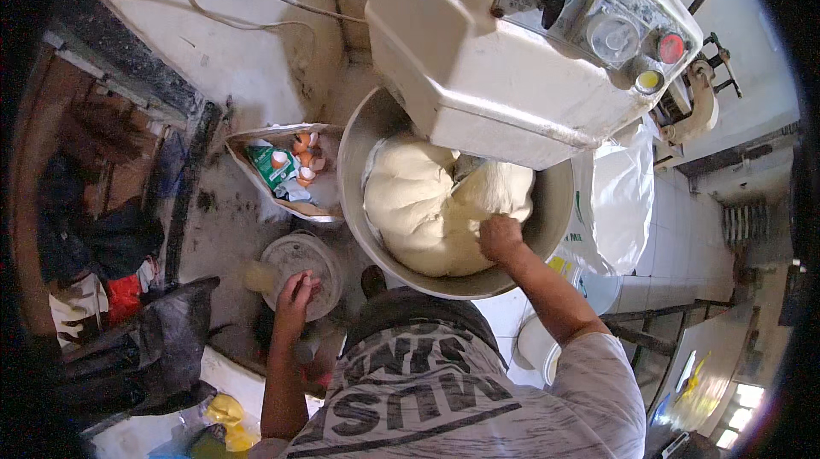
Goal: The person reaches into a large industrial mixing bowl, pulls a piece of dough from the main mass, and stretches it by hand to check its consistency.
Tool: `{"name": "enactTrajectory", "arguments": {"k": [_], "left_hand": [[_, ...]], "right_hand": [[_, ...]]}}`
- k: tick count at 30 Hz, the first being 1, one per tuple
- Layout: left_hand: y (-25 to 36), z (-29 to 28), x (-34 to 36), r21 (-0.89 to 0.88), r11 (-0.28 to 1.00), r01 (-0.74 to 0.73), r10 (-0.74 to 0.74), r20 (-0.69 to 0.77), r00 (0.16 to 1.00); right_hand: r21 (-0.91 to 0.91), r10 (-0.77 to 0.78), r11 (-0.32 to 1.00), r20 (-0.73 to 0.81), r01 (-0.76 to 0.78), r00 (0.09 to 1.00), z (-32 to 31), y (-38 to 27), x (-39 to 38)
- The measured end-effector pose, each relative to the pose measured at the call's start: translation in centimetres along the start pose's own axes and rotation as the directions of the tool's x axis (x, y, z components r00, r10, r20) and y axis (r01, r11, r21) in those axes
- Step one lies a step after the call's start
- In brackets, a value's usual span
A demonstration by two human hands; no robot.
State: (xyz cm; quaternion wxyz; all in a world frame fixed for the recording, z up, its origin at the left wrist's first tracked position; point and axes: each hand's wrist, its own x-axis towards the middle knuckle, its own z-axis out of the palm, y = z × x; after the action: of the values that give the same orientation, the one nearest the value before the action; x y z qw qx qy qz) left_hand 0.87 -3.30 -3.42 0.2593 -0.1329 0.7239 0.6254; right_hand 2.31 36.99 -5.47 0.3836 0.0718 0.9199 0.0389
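A big pale mass of dough point(418, 211) fills much of the steel mixing bowl point(357, 218). It bulges in several smooth folds, with a deep crease near the middle. My right hand point(502, 239) is at the dough's right side, fingers curled closed against it; the fingertips are hidden, and it appears to grip the dough. Off to the left, my left hand point(299, 292) hangs above a round lidded bucket point(301, 258). Its fingers are loosely bent and apart, with nothing in them.
The cream mixer head point(478, 75) overhangs the bowl's far side, its knobs and buttons at upper right. An open bag with eggshells point(305, 160) stands left of the bowl. A white sack point(619, 203) stands right, and a white bucket point(536, 348) sits below it.
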Motion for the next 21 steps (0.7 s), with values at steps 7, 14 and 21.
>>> {"name": "enactTrajectory", "arguments": {"k": [7,14,21], "left_hand": [[1.3,1.6,-0.3,0.017,1.000,-0.020,0.019,0.042,0.999],[3.0,2.0,-1.7,0.080,0.996,-0.037,0.033,0.056,0.998],[3.5,2.6,-1.1,0.061,0.994,-0.088,0.079,0.132,0.988]], "right_hand": [[0.193,0.201,0.964,-0.092,-0.180,0.975,4.9,-6.6,6.5],[0.155,0.090,0.985,-0.071,-0.078,0.993,4.7,-2.0,7.9],[0.043,0.072,0.997,-0.132,-0.067,0.989,6.7,4.0,3.8]]}}
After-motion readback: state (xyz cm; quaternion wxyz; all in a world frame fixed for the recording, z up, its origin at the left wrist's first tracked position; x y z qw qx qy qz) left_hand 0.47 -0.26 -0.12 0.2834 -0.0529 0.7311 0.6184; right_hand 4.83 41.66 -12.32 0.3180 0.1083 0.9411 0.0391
